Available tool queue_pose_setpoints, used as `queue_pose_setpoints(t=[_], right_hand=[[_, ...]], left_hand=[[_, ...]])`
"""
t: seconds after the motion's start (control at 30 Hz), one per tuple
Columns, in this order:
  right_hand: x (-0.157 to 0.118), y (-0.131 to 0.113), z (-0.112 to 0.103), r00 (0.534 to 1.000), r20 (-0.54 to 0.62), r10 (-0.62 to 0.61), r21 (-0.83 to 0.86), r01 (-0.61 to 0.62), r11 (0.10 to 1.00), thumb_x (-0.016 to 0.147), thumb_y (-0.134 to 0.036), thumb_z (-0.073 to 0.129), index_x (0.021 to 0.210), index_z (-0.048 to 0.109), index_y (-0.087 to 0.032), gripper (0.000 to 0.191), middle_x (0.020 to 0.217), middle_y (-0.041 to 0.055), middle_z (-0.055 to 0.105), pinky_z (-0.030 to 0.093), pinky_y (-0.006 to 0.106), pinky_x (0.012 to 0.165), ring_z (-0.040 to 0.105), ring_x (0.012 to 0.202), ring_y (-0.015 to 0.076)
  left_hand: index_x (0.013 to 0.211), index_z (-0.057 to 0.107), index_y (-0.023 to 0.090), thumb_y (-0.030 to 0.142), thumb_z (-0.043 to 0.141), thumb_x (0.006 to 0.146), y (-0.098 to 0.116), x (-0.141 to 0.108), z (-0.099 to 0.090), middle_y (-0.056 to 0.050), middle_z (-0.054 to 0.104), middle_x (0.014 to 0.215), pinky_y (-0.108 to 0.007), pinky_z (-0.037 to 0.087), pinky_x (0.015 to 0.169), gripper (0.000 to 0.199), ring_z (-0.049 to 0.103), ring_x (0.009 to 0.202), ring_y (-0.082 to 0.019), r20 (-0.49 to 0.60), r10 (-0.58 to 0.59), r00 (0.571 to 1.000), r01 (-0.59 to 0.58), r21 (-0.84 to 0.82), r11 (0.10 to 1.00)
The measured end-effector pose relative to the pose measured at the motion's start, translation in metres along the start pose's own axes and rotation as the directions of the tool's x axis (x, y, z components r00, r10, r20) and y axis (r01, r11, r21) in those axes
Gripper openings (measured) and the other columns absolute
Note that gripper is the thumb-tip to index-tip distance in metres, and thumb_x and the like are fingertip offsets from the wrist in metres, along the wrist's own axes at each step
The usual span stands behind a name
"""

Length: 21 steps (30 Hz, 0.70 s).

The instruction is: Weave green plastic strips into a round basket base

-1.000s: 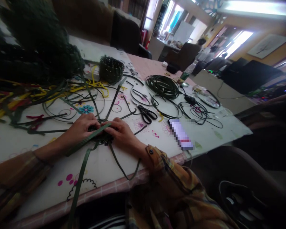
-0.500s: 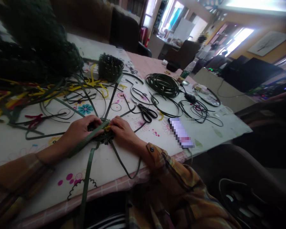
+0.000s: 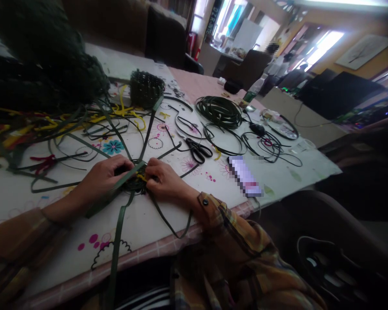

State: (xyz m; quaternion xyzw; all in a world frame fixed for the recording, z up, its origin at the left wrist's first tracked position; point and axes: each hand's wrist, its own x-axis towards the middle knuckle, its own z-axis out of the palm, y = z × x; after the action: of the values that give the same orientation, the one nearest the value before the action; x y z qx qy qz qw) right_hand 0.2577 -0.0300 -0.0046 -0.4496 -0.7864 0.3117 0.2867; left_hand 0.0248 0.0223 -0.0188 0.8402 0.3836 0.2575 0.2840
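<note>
A round weaving of dark green plastic strips (image 3: pixel 134 185) lies low on the table, its long loose strips fanning outward. My left hand (image 3: pixel 108 176) is closed on its left side, and a wide green strip (image 3: pixel 129 176) slants across those fingers. From the right, my right hand (image 3: pixel 163 178) has its fingers curled at a short yellow tie (image 3: pixel 141 176) on the weaving; the fingertips are partly hidden. Black-handled scissors (image 3: pixel 198 149) lie spread on the cloth, to the right of my right hand.
A small woven green basket (image 3: pixel 147 89) stands behind the weaving. Coiled green strip (image 3: pixel 218 112) lies further right, near a bottle (image 3: pixel 252 91). A phone (image 3: pixel 245 175) rests near the front edge. Yellow and red ties (image 3: pixel 6 140) and a dark green heap (image 3: pixel 48 64) fill the left.
My right hand has drawn slightly away from my left, and its fingers have curled in more. More of the yellow tie and weaving shows between them. The view has shifted a little.
</note>
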Motion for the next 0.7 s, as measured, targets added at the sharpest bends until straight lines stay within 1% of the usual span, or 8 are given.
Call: queue_pose_setpoints(t=[0.1,0.2,0.27,0.33,0.47,0.53,0.6,0.7], right_hand=[[0.001,0.001,0.000,0.997,-0.057,0.059,0.019,-0.058,0.998,0.087,-0.012,0.061,0.071,0.046,-0.023,0.025,0.086,0.0002,0.051,0.043,0.032,0.079,0.052,0.083,0.0168],[0.003,0.005,0.001,0.982,-0.133,0.137,0.072,-0.128,0.989,0.095,-0.017,0.069,0.084,0.058,-0.021,0.016,0.085,-0.0020,0.054,0.042,0.031,0.080,0.054,0.083,0.0164],[0.005,0.008,0.001,0.985,-0.112,0.133,0.096,-0.122,0.988,0.095,-0.013,0.071,0.089,0.065,-0.020,0.011,0.088,-0.0017,0.056,0.043,0.030,0.083,0.056,0.085,0.0160],[0.006,0.010,0.001,0.993,-0.060,0.102,0.095,-0.096,0.991,0.094,-0.007,0.072,0.086,0.067,-0.019,0.015,0.089,-0.0010,0.056,0.044,0.030,0.086,0.057,0.088,0.0161],[0.005,0.012,-0.001,0.998,0.004,0.064,0.067,-0.064,0.996,0.090,-0.005,0.075,0.079,0.064,-0.019,0.021,0.091,-0.0003,0.052,0.045,0.031,0.088,0.056,0.091,0.0172],[0.005,0.011,-0.002,0.999,0.025,0.042,0.070,-0.044,0.997,0.090,-0.005,0.073,0.078,0.060,-0.020,0.024,0.092,0.0000,0.052,0.044,0.031,0.088,0.055,0.091,0.0176],[0.005,0.012,-0.003,0.999,-0.007,0.047,0.084,-0.046,0.995,0.092,-0.004,0.067,0.076,0.053,-0.021,0.027,0.090,-0.0002,0.051,0.044,0.032,0.087,0.054,0.089,0.0177],[0.007,0.013,-0.002,0.987,-0.115,0.109,0.105,-0.097,0.990,0.092,-0.004,0.063,0.077,0.047,-0.023,0.029,0.086,-0.0011,0.051,0.042,0.033,0.085,0.052,0.086,0.0182]], left_hand=[[0.096,0.074,0.024,0.063,0.064,0.097,0.004,0.000,0.000,-0.005,0.074,0.095,-0.035,0.054,0.081,0.040,0.067,0.085,-0.024,-0.024,-0.006,1.000,0.007,0.026,1.000],[0.091,0.076,0.024,0.067,0.063,0.095,0.005,0.001,0.001,-0.004,0.074,0.092,-0.033,0.054,0.081,0.044,0.067,0.084,-0.024,-0.020,-0.003,1.000,0.004,0.033,0.999],[0.092,0.077,0.024,0.067,0.064,0.094,0.006,0.001,0.000,-0.004,0.074,0.091,-0.033,0.054,0.080,0.045,0.067,0.082,-0.024,-0.014,-0.012,1.000,0.012,0.016,1.000],[0.094,0.078,0.024,0.064,0.066,0.095,0.005,0.000,0.000,-0.004,0.075,0.092,-0.033,0.055,0.082,0.042,0.067,0.083,-0.023,-0.012,-0.001,1.000,0.001,-0.009,1.000],[0.101,0.082,0.023,0.056,0.067,0.099,0.001,-0.001,0.003,-0.005,0.075,0.096,-0.032,0.055,0.088,0.036,0.069,0.090,-0.024,-0.010,0.047,0.999,-0.047,-0.054,0.997],[0.103,0.084,0.024,0.057,0.066,0.100,-0.002,-0.001,0.004,-0.005,0.073,0.095,-0.032,0.054,0.086,0.037,0.068,0.091,-0.024,-0.008,0.072,0.997,-0.072,-0.047,0.996],[0.104,0.085,0.025,0.057,0.065,0.100,-0.005,-0.001,0.006,-0.006,0.072,0.093,-0.031,0.054,0.083,0.038,0.068,0.090,-0.024,-0.005,0.094,0.996,-0.094,-0.034,0.995],[0.103,0.085,0.026,0.056,0.064,0.099,-0.009,0.000,0.007,-0.005,0.070,0.091,-0.031,0.053,0.081,0.037,0.067,0.086,-0.023,-0.019,0.117,0.993,-0.117,-0.014,0.993]])
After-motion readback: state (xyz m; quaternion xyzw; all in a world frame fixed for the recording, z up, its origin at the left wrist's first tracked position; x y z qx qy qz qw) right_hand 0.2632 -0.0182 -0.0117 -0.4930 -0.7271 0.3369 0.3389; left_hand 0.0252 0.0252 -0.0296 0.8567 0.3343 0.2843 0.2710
